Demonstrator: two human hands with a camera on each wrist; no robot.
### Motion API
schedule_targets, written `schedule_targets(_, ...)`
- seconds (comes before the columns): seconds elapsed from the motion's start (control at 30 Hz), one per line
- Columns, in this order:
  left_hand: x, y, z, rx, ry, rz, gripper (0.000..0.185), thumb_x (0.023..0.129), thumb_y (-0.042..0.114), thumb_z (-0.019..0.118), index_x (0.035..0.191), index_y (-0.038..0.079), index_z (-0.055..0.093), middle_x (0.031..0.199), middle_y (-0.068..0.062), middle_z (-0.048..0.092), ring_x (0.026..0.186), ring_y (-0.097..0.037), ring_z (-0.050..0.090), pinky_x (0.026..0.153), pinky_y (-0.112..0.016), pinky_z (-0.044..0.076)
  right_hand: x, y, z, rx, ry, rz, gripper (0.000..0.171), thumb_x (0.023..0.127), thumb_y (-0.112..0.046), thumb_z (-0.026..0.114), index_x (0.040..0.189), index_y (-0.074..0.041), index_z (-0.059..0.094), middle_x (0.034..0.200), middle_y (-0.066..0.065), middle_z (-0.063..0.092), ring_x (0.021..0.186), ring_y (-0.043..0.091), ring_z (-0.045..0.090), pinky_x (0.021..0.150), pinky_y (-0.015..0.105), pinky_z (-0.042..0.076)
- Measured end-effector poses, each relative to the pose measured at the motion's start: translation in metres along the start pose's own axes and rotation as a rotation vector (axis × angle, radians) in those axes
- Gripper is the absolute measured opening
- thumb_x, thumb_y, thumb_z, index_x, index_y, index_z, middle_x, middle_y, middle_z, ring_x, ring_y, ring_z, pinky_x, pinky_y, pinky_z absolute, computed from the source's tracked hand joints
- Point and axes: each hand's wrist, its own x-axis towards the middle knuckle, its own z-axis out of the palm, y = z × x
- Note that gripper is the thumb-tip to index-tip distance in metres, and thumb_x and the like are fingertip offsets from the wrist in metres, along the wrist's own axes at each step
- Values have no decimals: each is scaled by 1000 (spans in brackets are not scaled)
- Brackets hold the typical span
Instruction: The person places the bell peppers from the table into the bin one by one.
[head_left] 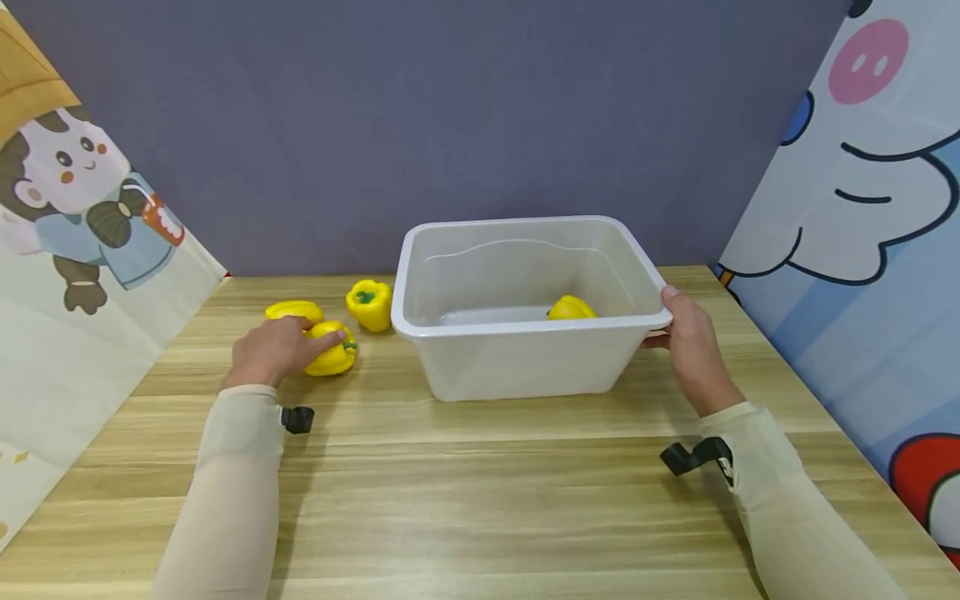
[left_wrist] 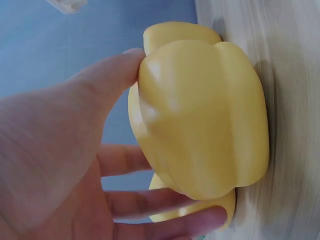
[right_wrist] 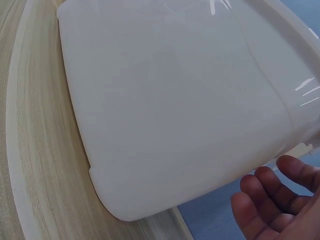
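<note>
Fingers of our left hand (head_left: pixel 272 348) clamp a pepper (head_left: pixel 337 361), nine o'clock from the tub (head_left: pixel 525 362); our right hand (head_left: pixel 696 354) grips it at three. Grasp stage, we'd guess; next wants a clean lift.

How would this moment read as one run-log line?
Left hand: gripping front yellow pepper | Right hand: holding white bin, right end | In bin: one pepper | Table: upright pepper beside bin, another pepper behind left hand
</note>
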Motion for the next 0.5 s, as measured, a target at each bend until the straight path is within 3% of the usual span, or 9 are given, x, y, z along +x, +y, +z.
schedule_targets(0.27, 0, 0, 1, -3, -46, 26, 98, 89, 83, 33, 153, 8, 39, 145, -32, 44, 125, -57, 44, 87, -68, 41, -1, 0, -1, -41, -5, -7, 62, 107, -48, 31, 136, 3, 52, 111, 6, 63, 87, 15, 62, 68, 30, 57)
schedule_targets(0.5, 4, 0, 5, -33, -45, 61, 99, 91, 80, 36, 152, 2, 37, 147, -30, 43, 126, -56, 44, 92, -68, 40, -1, 0, 0, -51, -4, -12, 62, 107, -49, 30, 136, 1, 53, 112, 8, 63, 88, 15, 62, 68, 31, 57)
